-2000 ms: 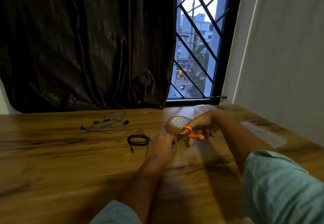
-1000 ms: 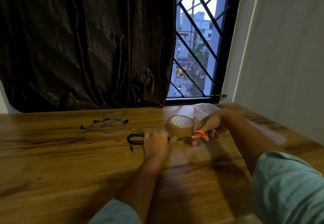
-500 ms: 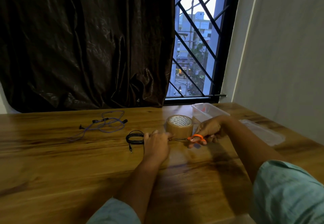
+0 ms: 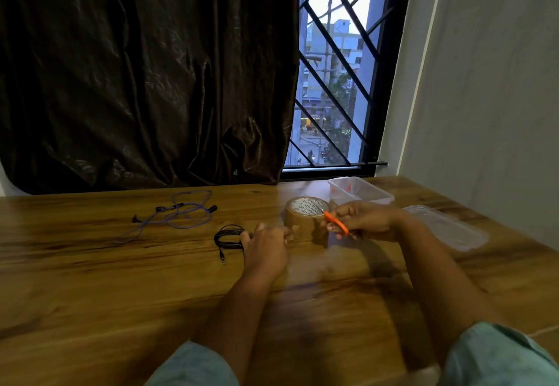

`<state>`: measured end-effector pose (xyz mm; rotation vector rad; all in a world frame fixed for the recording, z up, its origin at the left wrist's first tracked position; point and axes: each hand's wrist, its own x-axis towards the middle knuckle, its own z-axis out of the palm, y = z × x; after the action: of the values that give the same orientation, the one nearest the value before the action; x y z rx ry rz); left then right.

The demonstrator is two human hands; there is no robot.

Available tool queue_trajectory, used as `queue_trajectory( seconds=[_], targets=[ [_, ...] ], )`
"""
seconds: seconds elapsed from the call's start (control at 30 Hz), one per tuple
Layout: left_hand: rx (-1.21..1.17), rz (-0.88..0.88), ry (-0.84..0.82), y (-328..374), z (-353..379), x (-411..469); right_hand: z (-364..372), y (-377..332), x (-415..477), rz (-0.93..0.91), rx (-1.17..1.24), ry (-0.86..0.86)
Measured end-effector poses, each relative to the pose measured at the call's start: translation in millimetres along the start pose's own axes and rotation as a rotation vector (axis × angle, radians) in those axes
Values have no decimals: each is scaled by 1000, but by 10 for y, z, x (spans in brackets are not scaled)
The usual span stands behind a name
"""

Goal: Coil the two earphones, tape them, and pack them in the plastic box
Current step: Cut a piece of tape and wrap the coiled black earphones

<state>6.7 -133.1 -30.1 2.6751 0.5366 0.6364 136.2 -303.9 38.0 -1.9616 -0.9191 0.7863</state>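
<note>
Mid-table, black earphone (image 4: 228,236) coiled but untaped; purple earphone (image 4: 181,213) loose. My left hand (image 4: 266,245) pinches a tape strip (image 4: 291,233), right hand (image 4: 364,219) grips scissors (image 4: 336,224).

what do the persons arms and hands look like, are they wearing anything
Both hands are bare: the left hand and the right hand have no gloves, and no ring, watch or bracelet shows in the head view. The forearms are uncovered too. Each arm wears a pale teal fabric sleeve, the left sleeve and the right sleeve, plain with no visible markings.
</note>
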Motion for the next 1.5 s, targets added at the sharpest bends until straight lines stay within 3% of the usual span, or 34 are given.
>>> queue_trajectory(
  seconds=[0.07, 0.13, 0.27, 0.43, 0.57, 0.67, 0.73, 0.87, 1.1, 1.3, 1.5],
  targets=[
    [-7, -27, 10, 8, -16, 3, 89, 103, 38, -41, 46, 256],
    [-32, -41, 14, 6, -20, -1, 168, 192, 122, 6, -148, 565],
    [-78, -62, 15, -2, -35, -5, 252, 340, 202, 231, -447, 774],
    [-77, -68, 11, 11, -43, 11, 307, 193, 230, 274, -623, 742],
    [-79, -84, 16, 23, -49, 15, 472, 13, 273, 22, -668, 799],
    [-82, -99, 15, 23, -58, 14, 615, -88, 361, -189, -653, 566],
    [-74, -107, 19, 23, -68, 5, 694, -95, 409, -221, -738, 481],
    [-60, -139, 58, 30, -88, -8, 799, 33, 460, -271, -732, 573],
    [26, -149, 90, 0, -82, 26, 804, 43, 474, -288, -709, 591],
    [-5, -224, 150, -219, -193, 103, 590, 159, 311, -181, -596, 658],
    [-43, -125, 215, -174, -175, 89, 606, 193, 282, -244, -516, 699]
  ],
)
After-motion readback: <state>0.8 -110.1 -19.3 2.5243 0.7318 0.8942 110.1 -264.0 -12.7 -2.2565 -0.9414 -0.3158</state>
